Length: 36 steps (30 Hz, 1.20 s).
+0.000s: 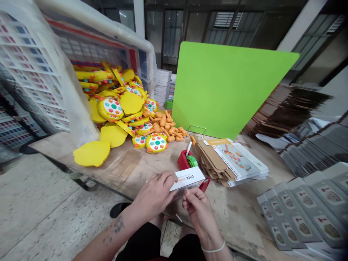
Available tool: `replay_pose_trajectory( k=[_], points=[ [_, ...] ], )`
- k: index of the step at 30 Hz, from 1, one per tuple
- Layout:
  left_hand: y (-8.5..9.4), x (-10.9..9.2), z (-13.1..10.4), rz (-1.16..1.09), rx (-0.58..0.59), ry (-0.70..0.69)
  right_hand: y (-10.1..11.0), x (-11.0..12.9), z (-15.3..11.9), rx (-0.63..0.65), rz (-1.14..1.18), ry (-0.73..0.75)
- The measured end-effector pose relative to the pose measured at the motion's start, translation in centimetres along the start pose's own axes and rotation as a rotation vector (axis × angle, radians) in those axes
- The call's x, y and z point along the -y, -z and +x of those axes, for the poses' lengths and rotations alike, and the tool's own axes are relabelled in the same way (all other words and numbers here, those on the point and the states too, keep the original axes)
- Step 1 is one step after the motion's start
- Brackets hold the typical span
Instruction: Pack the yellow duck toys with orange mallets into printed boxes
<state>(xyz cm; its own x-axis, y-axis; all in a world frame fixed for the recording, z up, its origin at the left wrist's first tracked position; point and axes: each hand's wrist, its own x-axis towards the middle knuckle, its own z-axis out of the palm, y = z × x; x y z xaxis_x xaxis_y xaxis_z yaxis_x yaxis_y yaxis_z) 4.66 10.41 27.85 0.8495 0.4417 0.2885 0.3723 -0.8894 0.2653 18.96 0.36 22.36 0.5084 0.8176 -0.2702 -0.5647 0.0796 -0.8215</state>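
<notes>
A small white box printed "DUCK WHAC…" is held near the front edge of the table, its lettering upside down to me. My left hand is closed on the box's left end, the fingers over its top. Close to the box's near side, my right hand has thumb and forefinger pinched together; what they hold, if anything, I cannot make out. Just behind the box stands a red tape dispenser with a green roll, partly hidden by it.
Yellow duck toys spill from a tipped white crate. Orange pegs lie beside them. A green board stands behind. Flat cartons are stacked right of the dispenser; grey printed boxes stand at the right edge.
</notes>
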Motion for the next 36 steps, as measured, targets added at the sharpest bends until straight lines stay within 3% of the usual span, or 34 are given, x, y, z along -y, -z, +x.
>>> replay_pose_trajectory(
  k=[4, 11, 15, 19, 24, 27, 30, 33, 36],
  points=[
    [0.3, -0.1, 0.0, 0.107, 0.038, -0.084, -0.8, -0.3, 0.6, -0.024, -0.021, 0.03],
    [-0.2, 0.5, 0.0, 0.134, 0.063, -0.166, 0.0, -1.5, 1.5, -0.105, -0.204, 0.109],
    [-0.4, 0.4, 0.3, 0.095, 0.065, -0.099, 1.2, -3.2, 2.3, -0.133, -0.35, 0.182],
    [0.7, 0.6, 0.3, 0.027, 0.097, 0.132, 3.3, -4.7, 2.2, -0.144, -0.45, 0.271],
    [2.8, 3.5, -1.0, -0.401, -0.06, 0.326, 5.9, -4.3, 1.0, -0.247, -0.49, 0.414],
    [3.2, 4.3, -1.7, -0.864, -0.126, 0.375, 6.0, -3.2, -0.1, -0.14, -0.416, 0.494],
    [2.7, 3.1, -1.9, -1.19, -0.119, 0.459, 5.6, -2.2, -1.6, -0.054, -0.308, 0.559],
    [1.3, 1.2, -2.0, -1.302, -0.064, 0.445, 5.9, -0.1, -3.5, -0.154, -0.308, 0.664],
    [-0.7, 0.3, -2.3, -1.414, 0.068, 0.335, 6.8, 4.7, -5.8, -0.3, -0.363, 0.875]
  ],
)
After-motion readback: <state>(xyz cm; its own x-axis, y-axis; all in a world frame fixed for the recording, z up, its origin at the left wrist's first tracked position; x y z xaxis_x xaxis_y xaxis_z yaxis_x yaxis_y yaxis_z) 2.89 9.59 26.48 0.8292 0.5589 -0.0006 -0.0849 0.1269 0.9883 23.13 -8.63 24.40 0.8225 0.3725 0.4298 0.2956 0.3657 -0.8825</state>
